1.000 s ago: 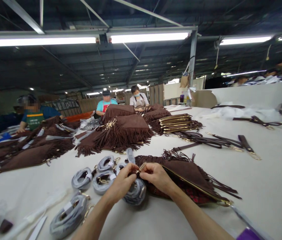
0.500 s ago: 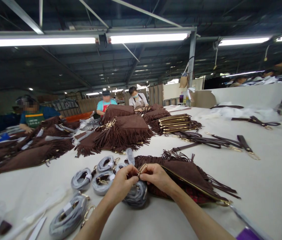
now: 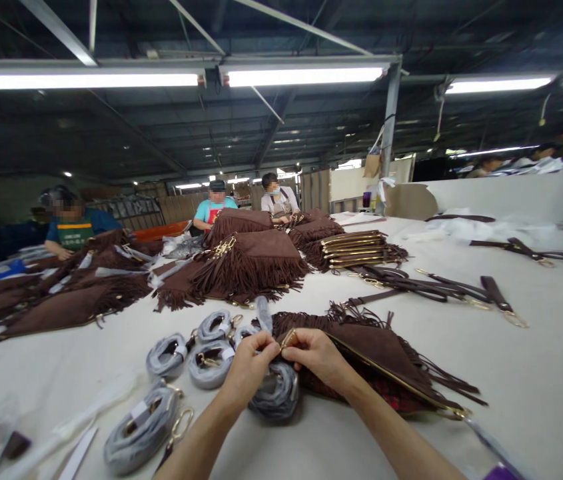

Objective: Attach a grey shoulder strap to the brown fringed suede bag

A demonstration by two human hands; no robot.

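Your left hand and right hand close over the small gold clasp, so you see only its tip and cannot tell what it hooks onto. The wrapped grey strap coil sits half under your left wrist. The fringed brown bag hides its red lining beneath the flap. A purple object is cut off by the bottom edge. Co-workers' faces are blurred.

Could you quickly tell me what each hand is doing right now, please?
Left hand: closed, pinching the gold clasp.
Right hand: closed, pinching the same clasp beside the fringed brown bag.
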